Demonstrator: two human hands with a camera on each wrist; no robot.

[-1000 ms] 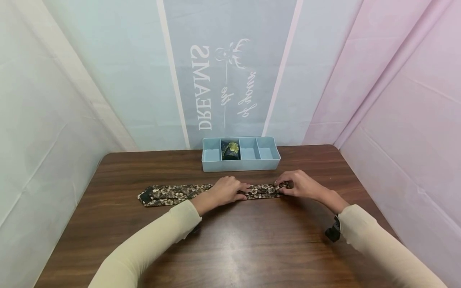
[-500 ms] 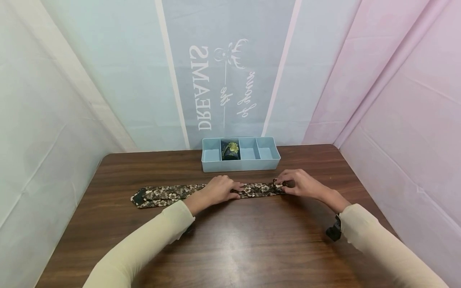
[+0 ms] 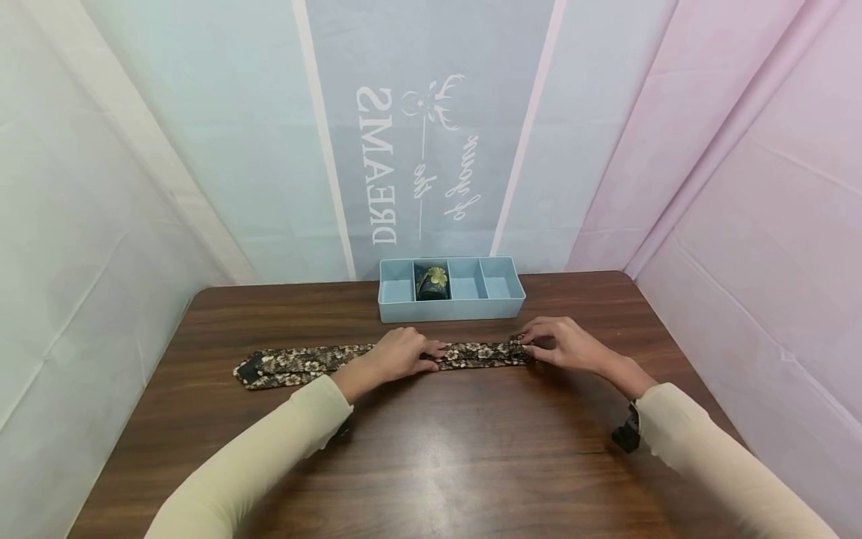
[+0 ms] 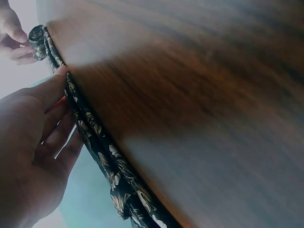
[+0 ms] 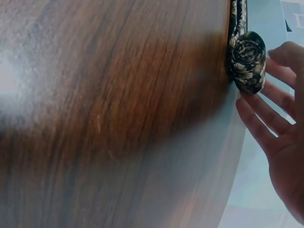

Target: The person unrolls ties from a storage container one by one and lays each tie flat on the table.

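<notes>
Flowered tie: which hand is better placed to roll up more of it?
Probably the right hand: its fingers are at the rolled end, while the left hand touches the flat stretch.

Tabletop [image 3: 431, 471]: dark brown wood grain, far corners rounded, surface glossy with a pale glare patch toward the near side. Directly on it, two items. (1) Floral-print necktie [image 3: 296, 365], dark ground with cream flowers, laid left to right across the far half; pointed end at left, dark lining showing; right end wound into a coil [image 5: 248, 61]. (2) Light-blue four-compartment organizer [image 3: 451, 311], near the far edge, upright, roughly parallel to the necktie and apart from it.
</notes>
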